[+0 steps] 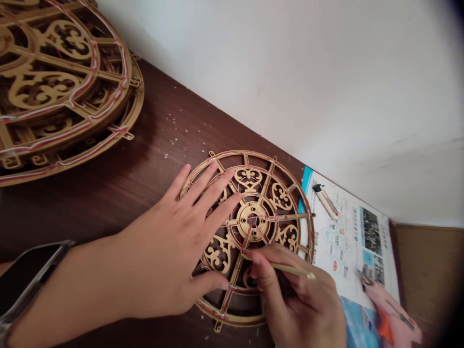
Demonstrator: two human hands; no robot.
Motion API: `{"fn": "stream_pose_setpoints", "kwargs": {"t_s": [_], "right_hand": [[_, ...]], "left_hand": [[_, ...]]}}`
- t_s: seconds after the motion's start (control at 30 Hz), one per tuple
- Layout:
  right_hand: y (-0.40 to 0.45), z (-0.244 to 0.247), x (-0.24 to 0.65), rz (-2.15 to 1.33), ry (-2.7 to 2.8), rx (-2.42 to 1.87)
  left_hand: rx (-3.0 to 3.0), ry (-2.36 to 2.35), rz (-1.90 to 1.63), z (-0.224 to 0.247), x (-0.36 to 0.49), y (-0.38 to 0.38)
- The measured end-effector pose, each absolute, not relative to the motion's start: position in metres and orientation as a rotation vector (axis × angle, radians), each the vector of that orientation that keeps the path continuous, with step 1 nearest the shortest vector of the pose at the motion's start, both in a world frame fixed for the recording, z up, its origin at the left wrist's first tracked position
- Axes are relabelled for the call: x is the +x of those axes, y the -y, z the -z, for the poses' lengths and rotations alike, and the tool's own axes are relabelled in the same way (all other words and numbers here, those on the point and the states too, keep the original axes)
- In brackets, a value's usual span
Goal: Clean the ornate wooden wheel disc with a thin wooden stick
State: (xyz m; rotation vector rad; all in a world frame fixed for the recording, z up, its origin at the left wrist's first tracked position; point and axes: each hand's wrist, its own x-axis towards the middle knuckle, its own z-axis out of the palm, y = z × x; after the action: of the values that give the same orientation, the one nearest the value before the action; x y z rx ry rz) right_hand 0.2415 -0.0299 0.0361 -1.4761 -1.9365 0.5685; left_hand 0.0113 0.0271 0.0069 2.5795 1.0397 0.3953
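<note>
A round gold openwork frame (253, 210) lies on the dark wooden table, with red and white wires running along its rings and spokes. My left hand (177, 241) rests flat over its left side, fingers spread. My right hand (293, 290) is at its lower right, closed around a thin pale stick (290, 268). The stick's tip meets a spoke just below the central hub, beside the wires. Part of the frame's lower right is hidden behind my right hand.
Larger gold frames (65, 111) with wires are stacked at the upper left. A printed sheet (357, 241) at the right bears a small white-and-black tool (326, 202). A pink tool (393, 309) lies lower right. White crumbs dot the table (159, 130); a white wall (308, 72) stands behind.
</note>
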Motion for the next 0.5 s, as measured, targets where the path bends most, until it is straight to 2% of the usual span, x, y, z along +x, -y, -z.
{"fn": "stream_pose_setpoints", "kwargs": {"t_s": [0.3,0.5], "right_hand": [[0.0304,-0.0260,0.2470,-0.890,1.690,-1.565],[0.0301,-0.0262,0.2464,-0.910,1.669,-1.567]], "left_hand": [[2.605,-1.074,-0.403,-0.0091,0.0084,-0.0245],[2.596,-1.060,-0.412,-0.0062,0.0086,-0.0260]]}}
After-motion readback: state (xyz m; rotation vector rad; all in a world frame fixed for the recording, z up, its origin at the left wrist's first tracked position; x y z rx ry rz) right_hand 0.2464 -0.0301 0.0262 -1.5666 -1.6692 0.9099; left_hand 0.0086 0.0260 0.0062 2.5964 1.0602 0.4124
